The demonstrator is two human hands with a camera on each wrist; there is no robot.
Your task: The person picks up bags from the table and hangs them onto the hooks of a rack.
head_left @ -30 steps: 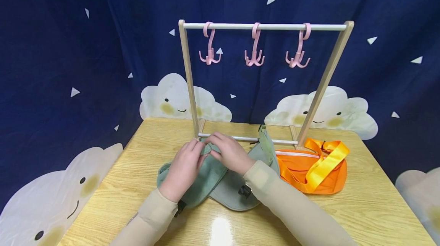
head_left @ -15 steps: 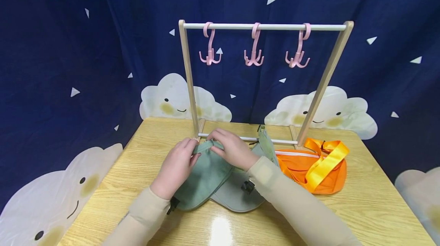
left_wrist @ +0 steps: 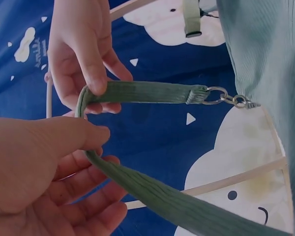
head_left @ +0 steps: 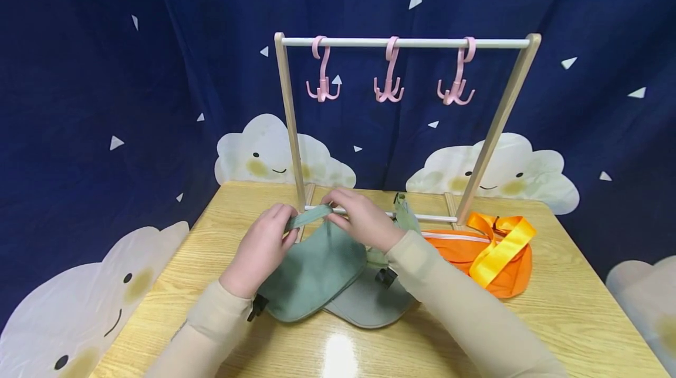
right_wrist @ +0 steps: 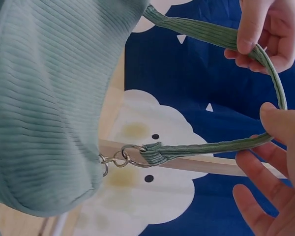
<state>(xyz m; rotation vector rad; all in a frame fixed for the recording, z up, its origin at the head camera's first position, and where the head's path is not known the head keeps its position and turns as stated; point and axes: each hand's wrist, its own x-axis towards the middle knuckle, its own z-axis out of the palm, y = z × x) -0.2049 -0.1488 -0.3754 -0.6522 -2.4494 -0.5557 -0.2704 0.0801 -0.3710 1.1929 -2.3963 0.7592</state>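
In the head view, a green corduroy bag (head_left: 317,275) hangs tilted from its strap (head_left: 308,216), its lower part in front of a grey bag (head_left: 372,301). My left hand (head_left: 264,246) pinches the strap between thumb and fingers, and my right hand (head_left: 364,219) pinches it a short way along. A bend of strap (left_wrist: 142,92) runs between both hands in the left wrist view. Metal rings (right_wrist: 125,156) join one strap end to the bag in the right wrist view. A black buckle (head_left: 257,306) shows beside the left wrist.
Behind the bags stands a wooden rack (head_left: 493,131) with a white top bar (head_left: 359,42). Three pink hooks hang there, the left one (head_left: 322,87), the middle one (head_left: 389,87) and the right one (head_left: 456,87). An orange bag (head_left: 512,284) with a yellow strap (head_left: 496,260) lies at right.
Both hands have risen and moved apart, the left one shifting left. The strap, bunched up before, now stretches between them. The green bag has been lifted a little with it.
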